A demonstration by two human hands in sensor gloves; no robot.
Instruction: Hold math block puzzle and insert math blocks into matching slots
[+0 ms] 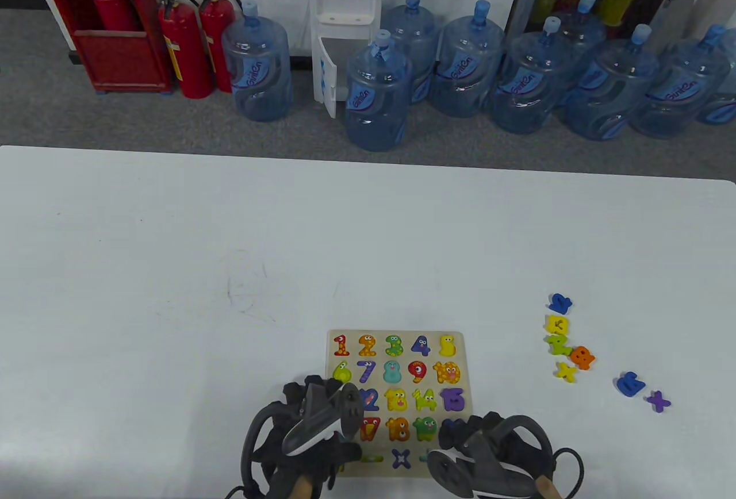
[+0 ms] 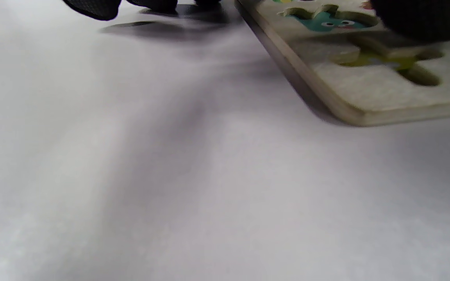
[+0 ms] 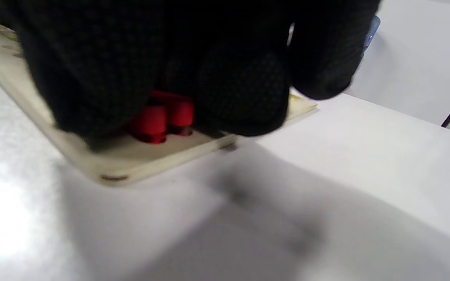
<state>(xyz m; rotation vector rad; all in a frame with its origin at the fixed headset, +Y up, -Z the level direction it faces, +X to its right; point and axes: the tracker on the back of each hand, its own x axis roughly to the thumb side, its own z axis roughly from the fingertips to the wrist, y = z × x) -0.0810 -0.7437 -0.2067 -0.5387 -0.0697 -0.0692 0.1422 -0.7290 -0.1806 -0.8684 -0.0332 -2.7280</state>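
Observation:
The wooden math puzzle board (image 1: pixel 466 375) lies near the table's front edge, most number slots filled. My left hand (image 1: pixel 313 407) rests on its front left part; in the left wrist view the board's corner (image 2: pixel 365 105) shows an unfilled cut-out. My right hand (image 1: pixel 477 436) covers the board's front right corner. In the right wrist view its gloved fingers (image 3: pixel 240 86) hold a red block (image 3: pixel 162 117) down at a slot near the board's corner (image 3: pixel 111 171). Loose blocks lie to the right: blue (image 1: pixel 559 303), yellow (image 1: pixel 557 324), green (image 1: pixel 558 344), orange (image 1: pixel 582 357), a yellow cross (image 1: pixel 566 372), blue (image 1: pixel 631 384), a purple cross (image 1: pixel 658 402).
The white table (image 1: pixel 230 246) stretches far to the left and back. Behind its far edge, on the floor, stand water jugs (image 1: pixel 376 93), a dispenser (image 1: pixel 345 16) and red fire extinguishers (image 1: pixel 184 45).

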